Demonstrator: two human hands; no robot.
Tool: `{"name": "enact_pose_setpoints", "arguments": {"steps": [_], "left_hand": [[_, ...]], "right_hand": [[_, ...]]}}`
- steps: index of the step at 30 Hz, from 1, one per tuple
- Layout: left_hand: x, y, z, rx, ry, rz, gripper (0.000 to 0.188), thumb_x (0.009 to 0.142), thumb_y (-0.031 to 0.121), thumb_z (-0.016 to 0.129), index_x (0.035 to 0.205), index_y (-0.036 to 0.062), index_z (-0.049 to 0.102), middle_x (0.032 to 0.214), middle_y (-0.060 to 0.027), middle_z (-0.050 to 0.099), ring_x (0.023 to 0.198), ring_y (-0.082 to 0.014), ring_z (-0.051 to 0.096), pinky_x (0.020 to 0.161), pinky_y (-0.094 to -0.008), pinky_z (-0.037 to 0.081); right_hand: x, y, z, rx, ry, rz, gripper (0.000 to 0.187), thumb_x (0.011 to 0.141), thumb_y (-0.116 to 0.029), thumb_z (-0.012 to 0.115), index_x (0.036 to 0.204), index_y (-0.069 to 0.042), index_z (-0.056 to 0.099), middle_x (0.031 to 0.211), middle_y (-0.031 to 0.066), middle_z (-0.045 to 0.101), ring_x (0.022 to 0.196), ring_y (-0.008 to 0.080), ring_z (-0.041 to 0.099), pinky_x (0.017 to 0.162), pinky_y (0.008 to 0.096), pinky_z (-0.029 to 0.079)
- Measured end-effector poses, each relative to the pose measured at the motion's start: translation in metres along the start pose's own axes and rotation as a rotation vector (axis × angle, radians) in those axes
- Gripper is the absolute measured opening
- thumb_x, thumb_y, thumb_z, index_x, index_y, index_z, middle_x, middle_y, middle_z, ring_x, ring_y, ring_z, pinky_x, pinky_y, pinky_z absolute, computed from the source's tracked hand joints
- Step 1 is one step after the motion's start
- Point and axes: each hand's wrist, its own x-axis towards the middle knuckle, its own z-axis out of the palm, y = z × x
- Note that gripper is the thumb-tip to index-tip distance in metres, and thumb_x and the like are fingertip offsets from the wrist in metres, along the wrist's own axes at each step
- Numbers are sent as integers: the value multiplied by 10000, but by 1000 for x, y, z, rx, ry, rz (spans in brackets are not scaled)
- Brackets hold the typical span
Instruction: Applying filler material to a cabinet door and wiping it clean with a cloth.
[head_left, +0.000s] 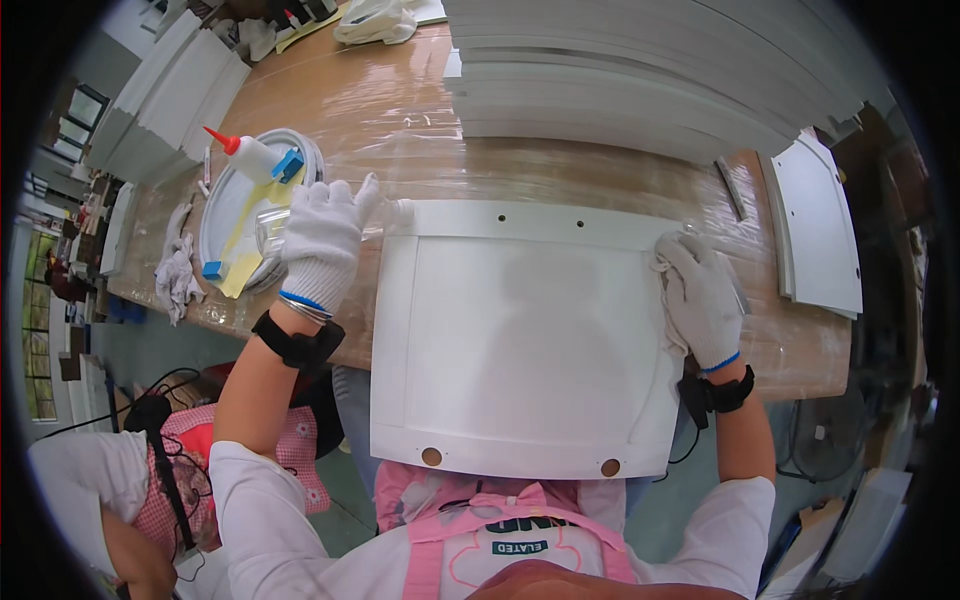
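Observation:
A white panel (520, 320) lies in front of me, overhanging the table's near edge. It has two small holes near its far edge and two larger round holes near its near corners. My left hand (325, 238), in a white knit glove, is closed beside the panel's far left corner. It seems wrapped round a clear plastic bottle (270, 230), mostly hidden by the fingers. At the panel's right edge, my gloved right hand (700, 295) presses a white cloth (674, 318) against the far right corner.
A round white lid (212, 225) holds a white squeeze bottle (253, 158) with a red tip, blue blocks and yellow paper. White panels are stacked high (640, 80) at the back and also stand right (815, 225). A crumpled glove (178, 268) lies left. Another person (90, 480) is close on my left.

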Motion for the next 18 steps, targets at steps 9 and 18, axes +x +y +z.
{"name": "enact_pose_setpoints", "arguments": {"steps": [9,18], "left_hand": [[39,43,-12,-33,127,114,540,840,94,593,1371,180,559,874,-33,524,837,-219,541,802,-372,442],[78,87,-35,-199,213,174,425,868,199,615,1290,155,593,886,-36,571,863,-235,570,819,-392,431]], "right_hand": [[-4,16,-1,106,-25,24,273,891,-76,583,1151,-84,667,1199,164,629,1109,365,605,937,406,504],[-6,28,-1,320,-65,68,297,920,-64,592,1208,-64,667,1257,170,611,1110,337,617,932,379,510]]}}
